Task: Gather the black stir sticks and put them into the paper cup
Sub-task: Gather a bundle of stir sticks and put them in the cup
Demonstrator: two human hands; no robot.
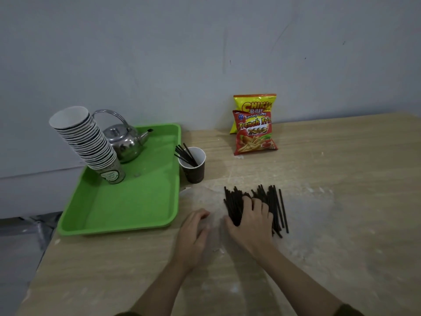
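A pile of black stir sticks (274, 202) lies on the wooden table, roughly parallel, pointing away from me. My right hand (250, 221) rests palm down on top of the pile, fingers curled over part of it. My left hand (193, 231) lies on the table just left of the pile, fingers loosely bent, holding nothing. A dark brown paper cup (194, 171) stands beyond my hands beside the tray, with several black sticks (185, 153) leaning out of it to the left.
A green tray (127, 206) at left carries a tilted stack of paper cups (88, 142) and a steel kettle (125, 140). Two snack bags (254, 131) lean against the grey wall. The table's left edge runs close below the tray.
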